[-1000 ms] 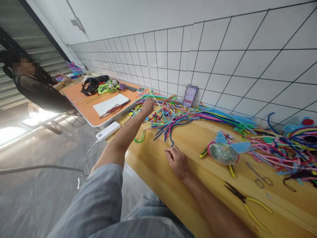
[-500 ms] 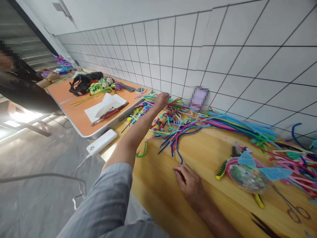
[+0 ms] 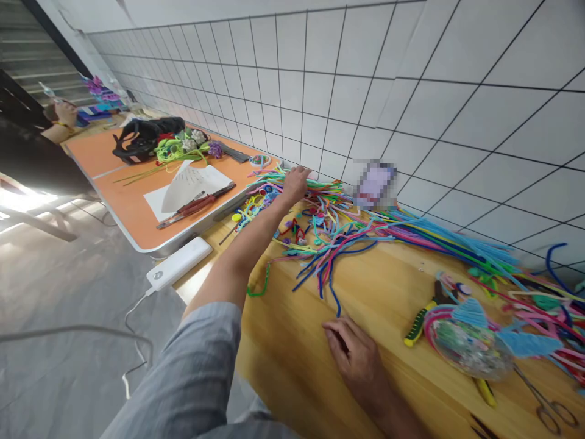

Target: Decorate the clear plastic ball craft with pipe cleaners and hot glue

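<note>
My left hand (image 3: pixel 296 184) reaches to the far edge of the wooden table, onto a heap of coloured pipe cleaners (image 3: pixel 333 192) by the wall. Its fingers look slightly apart and bent over the pipe cleaners; their undersides are hidden. On the tabletop nearer me rests my right hand (image 3: pixel 356 356), its fingers curled in loosely with nothing visible in them. Just beyond its knuckles lies the end of a blue pipe cleaner (image 3: pixel 337 299). A long bundle of blue pipe cleaners (image 3: pixel 466 244) stretches along the wall to the right.
At right are a clear round ornament (image 3: pixel 473 347) with blue fins, green-and-yellow pliers (image 3: pixel 415 326) and scissors (image 3: pixel 551 411). A phone (image 3: pixel 375 185) leans on the wall. Left are a white power bank (image 3: pixel 180 263) and an orange table (image 3: pixel 123 213). Another person's hand (image 3: pixel 66 114) is farther off.
The view has shifted slightly. My left hand stays over the pipe-cleaner heap and my right hand stays on the table. The other person's hand has risen with something in it.
</note>
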Demonstrator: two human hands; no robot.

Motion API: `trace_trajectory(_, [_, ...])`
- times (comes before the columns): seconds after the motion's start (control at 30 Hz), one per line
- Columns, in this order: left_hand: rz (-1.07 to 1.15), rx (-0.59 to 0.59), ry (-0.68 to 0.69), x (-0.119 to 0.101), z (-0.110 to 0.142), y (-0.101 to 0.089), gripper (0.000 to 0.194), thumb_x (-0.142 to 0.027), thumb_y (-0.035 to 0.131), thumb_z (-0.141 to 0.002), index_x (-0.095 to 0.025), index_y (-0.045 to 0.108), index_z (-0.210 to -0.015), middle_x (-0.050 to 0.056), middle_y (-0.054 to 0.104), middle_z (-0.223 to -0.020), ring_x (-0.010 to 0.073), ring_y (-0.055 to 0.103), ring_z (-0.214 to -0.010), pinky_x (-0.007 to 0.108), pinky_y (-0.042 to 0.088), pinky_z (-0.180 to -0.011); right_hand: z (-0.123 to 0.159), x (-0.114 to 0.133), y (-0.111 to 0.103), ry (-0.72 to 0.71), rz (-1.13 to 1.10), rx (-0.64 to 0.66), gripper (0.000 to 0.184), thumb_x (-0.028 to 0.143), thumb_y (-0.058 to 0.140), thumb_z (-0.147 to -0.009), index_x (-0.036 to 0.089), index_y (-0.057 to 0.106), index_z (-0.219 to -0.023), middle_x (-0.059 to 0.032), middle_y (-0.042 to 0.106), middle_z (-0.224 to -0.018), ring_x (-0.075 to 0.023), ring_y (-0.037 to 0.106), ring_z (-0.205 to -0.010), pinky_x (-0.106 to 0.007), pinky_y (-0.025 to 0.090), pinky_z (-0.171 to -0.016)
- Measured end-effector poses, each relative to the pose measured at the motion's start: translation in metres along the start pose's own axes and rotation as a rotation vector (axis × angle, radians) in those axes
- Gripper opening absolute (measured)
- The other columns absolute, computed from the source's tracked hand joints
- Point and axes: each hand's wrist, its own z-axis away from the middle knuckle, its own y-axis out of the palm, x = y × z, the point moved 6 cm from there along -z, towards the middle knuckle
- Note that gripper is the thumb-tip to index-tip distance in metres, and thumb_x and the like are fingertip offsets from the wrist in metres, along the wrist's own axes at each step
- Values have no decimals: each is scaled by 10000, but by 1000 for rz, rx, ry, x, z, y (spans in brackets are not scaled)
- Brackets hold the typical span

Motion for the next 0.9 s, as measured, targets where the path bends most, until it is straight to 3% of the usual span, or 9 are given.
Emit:
trace_trajectory(0.17, [-57,103,-14,23,-9,8,514,-82,516,-909,-198,677,-1383,181,673,-1352,344,564,-1325,501,370,-1167,-1,3,-1,0,-16,-2,167,163,537,-1057,243,680,-1024,-13,741,-846,-157,741,-751,-257,579,-696])
trace_trajectory(0.3, [-60,137,-49,31,-26,13,422,-96,560,-878,-184,752,-1243,173,710,-1239,344,601,-1267,506,421,-1134,0,2,-2,5,-16,2,172,162,530,-1060,248,676,-1030,-4,739,-844,-151,741,-749,-252,580,-693])
trace_trajectory(0.53, [16,42,-126,57,-65,-20,381,-126,448,-974,-176,749,-1202,142,714,-1199,286,653,-1162,396,534,-1000,1,-2,0,32,-15,25,200,155,524,-1049,254,697,-1038,-17,745,-839,-166,745,-746,-270,590,-685])
trace_trajectory(0.63, [69,9,-86,48,-72,-24,426,-105,362,-1009,-163,720,-1232,126,725,-1227,235,665,-1141,333,532,-970,0,-1,0,34,-10,21,199,169,522,-1052,257,699,-1029,-18,745,-830,-168,748,-734,-272,591,-672])
trace_trajectory(0.73, [101,21,-20,26,-66,-11,398,-140,391,-1025,-169,705,-1269,99,750,-1224,215,677,-1124,310,525,-966,-2,-1,0,39,-5,25,198,179,522,-1051,262,698,-1019,-19,743,-814,-172,746,-717,-273,595,-661])
trace_trajectory(0.9, [62,88,66,9,-38,17,365,-236,559,-980,-196,717,-1307,126,712,-1373,285,621,-1305,407,436,-1151,0,-2,1,24,13,23,196,188,526,-1053,258,706,-1019,-16,747,-817,-172,753,-726,-268,599,-663])
